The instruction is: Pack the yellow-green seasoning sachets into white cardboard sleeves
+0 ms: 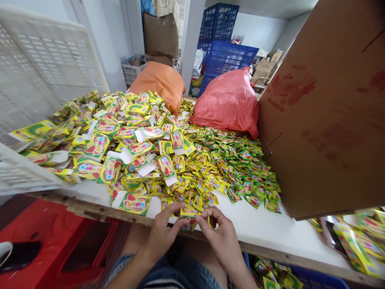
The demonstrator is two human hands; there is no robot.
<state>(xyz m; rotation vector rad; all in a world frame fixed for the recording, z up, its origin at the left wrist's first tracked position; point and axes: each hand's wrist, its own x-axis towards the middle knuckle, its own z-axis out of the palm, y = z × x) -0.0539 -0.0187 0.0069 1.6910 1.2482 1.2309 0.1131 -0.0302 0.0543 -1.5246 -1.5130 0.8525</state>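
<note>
A small yellow and green carton with a red fruit picture is held between my two hands at the table's front edge. The fingertips of my left hand pinch its left end. At its right end, my right hand closes thumb and fingers on it. Just behind my hands lie many loose yellow sachets. Green sachets spread further right. To the left is a big heap of similar cartons, several with white flaps open. One carton lies flat near my left hand.
An orange sack and a red sack rest at the back. A large cardboard box stands on the right, a white crate on the left. Below are a red stool and a blue crate.
</note>
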